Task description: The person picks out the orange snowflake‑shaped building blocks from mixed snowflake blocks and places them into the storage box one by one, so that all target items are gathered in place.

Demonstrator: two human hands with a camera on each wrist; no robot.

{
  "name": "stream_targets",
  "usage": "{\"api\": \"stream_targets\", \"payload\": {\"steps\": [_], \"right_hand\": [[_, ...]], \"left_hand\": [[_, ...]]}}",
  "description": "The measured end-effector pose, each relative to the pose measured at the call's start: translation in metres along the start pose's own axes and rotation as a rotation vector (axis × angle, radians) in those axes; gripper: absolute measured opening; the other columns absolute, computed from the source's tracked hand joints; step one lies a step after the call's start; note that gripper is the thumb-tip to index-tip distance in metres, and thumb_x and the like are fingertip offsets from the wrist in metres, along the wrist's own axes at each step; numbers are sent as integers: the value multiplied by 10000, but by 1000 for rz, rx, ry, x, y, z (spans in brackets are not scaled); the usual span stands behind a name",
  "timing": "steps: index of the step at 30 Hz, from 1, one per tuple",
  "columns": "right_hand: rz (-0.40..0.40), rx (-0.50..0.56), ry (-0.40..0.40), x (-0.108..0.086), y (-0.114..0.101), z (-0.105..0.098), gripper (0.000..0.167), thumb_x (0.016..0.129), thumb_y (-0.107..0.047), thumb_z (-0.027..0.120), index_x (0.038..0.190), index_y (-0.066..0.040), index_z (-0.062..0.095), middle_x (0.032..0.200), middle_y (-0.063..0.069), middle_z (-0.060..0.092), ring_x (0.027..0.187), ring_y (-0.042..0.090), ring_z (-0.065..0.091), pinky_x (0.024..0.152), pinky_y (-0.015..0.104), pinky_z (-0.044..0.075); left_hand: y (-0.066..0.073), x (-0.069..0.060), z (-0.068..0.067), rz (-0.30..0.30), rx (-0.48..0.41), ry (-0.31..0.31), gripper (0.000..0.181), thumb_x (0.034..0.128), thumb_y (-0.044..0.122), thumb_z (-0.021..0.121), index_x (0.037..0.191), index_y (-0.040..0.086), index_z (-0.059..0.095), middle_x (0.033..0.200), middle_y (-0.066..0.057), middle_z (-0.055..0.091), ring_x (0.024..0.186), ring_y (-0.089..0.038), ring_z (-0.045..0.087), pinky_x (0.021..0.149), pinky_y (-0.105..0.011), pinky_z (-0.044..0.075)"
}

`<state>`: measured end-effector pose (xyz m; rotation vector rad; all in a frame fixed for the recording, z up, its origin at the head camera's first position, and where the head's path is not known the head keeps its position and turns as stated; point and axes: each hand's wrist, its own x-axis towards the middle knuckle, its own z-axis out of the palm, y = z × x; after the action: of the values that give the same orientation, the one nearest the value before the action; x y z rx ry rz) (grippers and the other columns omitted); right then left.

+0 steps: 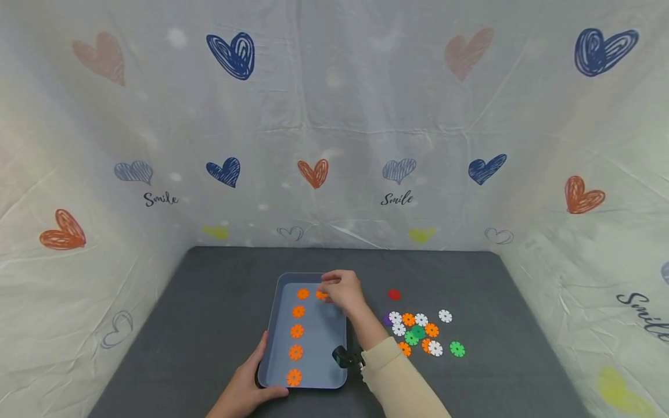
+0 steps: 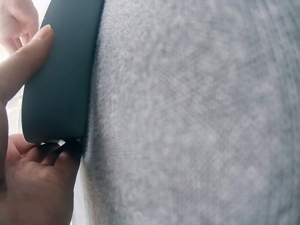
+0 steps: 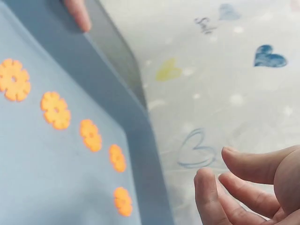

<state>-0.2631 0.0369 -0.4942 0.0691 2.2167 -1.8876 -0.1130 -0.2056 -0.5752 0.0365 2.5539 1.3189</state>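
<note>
A blue-grey tray (image 1: pixel 324 348) carries a column of several orange notched discs (image 1: pixel 297 331) along its left side. Another orange disc (image 1: pixel 320 295) sits at the top, to the right of the column, partly covered by my right hand (image 1: pixel 342 290). In the right wrist view that hand (image 3: pixel 248 187) has thumb and fingertips apart, with nothing visible between them. My left hand (image 1: pixel 248 377) grips the tray's lower left corner. The left wrist view shows its thumb on the tray's side wall (image 2: pixel 63 84) and its other fingers at the edge, partly hidden beneath.
Right of the tray, white, orange, green and purple discs (image 1: pixel 412 337) lie clustered on the dark grey table (image 1: pixel 219 313). A red disc (image 1: pixel 394 295) lies behind them, with a white (image 1: pixel 445 316) and a green one (image 1: pixel 457 349) further right. A heart-patterned curtain (image 1: pixel 340 203) surrounds the table.
</note>
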Motion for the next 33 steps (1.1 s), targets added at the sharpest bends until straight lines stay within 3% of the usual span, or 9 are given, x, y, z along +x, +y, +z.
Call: {"api": "stream_targets", "payload": {"steps": [4,13,25,33], "right_hand": [[-36,23,-15,-12,-8,-9,255,902,-87,758,1144,-18,722,1037,134,727,924,286,735,742,393,622],[-94,8,17,-30,-11,-34,315,889,-131,783,1182,-36,718,1059,128,729,900,222,732,765,411,620],[-92,-32,192,-50,8,-76,245,879,-120,789,1114,-62,750,1010,99,752,889,245,729,734,387,615],[-81,-43,268,-68,21,-104,248,875,-148,799,1104,-63,758,1009,100,764,843,213,717,730,344,604]], "left_hand": [[-1,0,0,2,4,2,1259,753,479,869,1641,159,37,1694,-90,151,1530,-316,245,1185,-533,296],[-2,1,2,1,-17,5,1269,748,468,876,1640,158,29,1698,-74,129,1539,-295,212,1195,-542,271],[-2,2,3,-1,-24,9,1274,748,465,878,1639,137,28,1697,-93,124,1541,-309,189,1199,-563,239],[-1,1,3,-2,-20,4,1261,758,460,872,1639,141,28,1697,-87,130,1538,-308,207,1192,-562,256]]}}
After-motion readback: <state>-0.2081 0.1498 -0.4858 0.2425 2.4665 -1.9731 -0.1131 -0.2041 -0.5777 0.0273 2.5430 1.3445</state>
